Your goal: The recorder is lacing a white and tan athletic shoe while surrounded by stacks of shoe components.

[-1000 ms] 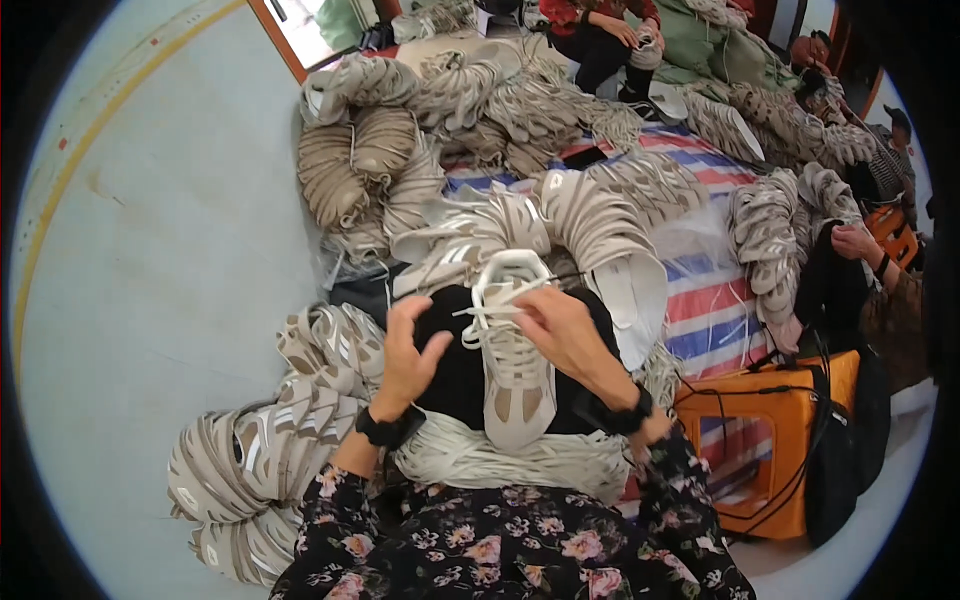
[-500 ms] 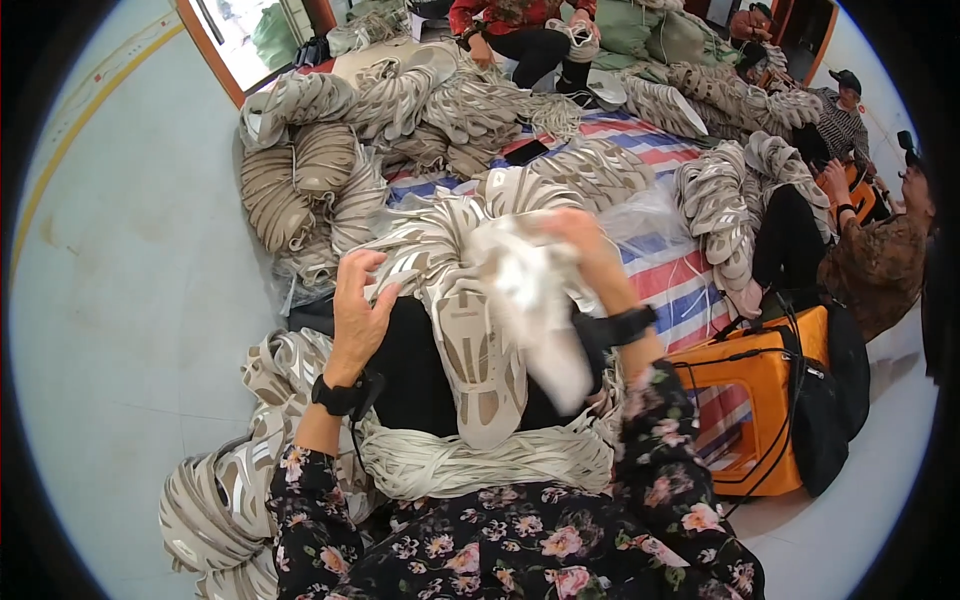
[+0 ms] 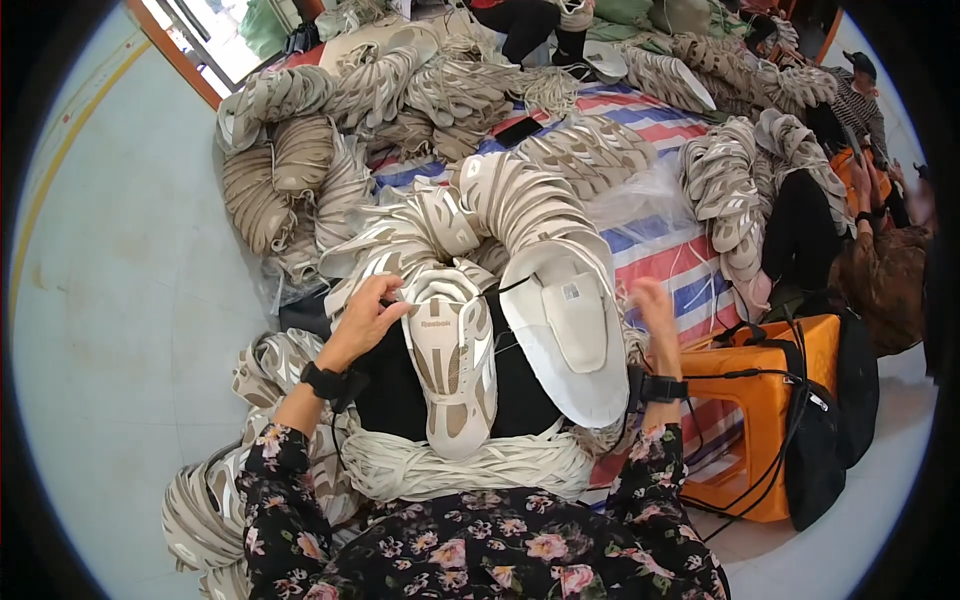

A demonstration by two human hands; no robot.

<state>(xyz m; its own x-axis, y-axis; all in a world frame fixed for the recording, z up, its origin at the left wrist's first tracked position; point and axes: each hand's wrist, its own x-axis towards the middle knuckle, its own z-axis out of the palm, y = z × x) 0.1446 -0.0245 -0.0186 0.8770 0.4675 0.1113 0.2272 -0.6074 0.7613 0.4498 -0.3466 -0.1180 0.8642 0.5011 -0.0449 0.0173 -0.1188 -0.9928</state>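
A beige and white shoe upper (image 3: 455, 390) rests on my lap, toe toward me. My left hand (image 3: 362, 322) is at its left edge, thumb and fingers apart, fingertips at or close to the collar. Right of it, a turned-over upper (image 3: 575, 345) shows its pale inner side. It lies at the end of a curved row of nested uppers (image 3: 525, 205). A thin black cord (image 3: 515, 286) runs between these two uppers. My right hand (image 3: 656, 308) is raised just right of the turned-over one, slightly blurred, with nothing visible in it.
A bundle of pale laces (image 3: 470, 465) lies across my lap. Stacks of uppers (image 3: 205, 500) sit at my left, with more (image 3: 275, 190) on the striped sheet (image 3: 650, 255). An orange stool (image 3: 740, 400) with black cables and a black bag (image 3: 825, 440) stands right. Other people sit around.
My right hand has let go of the blurred upper and moved right. That upper now lies turned over beside the one on my lap. My left hand stays near the lap upper.
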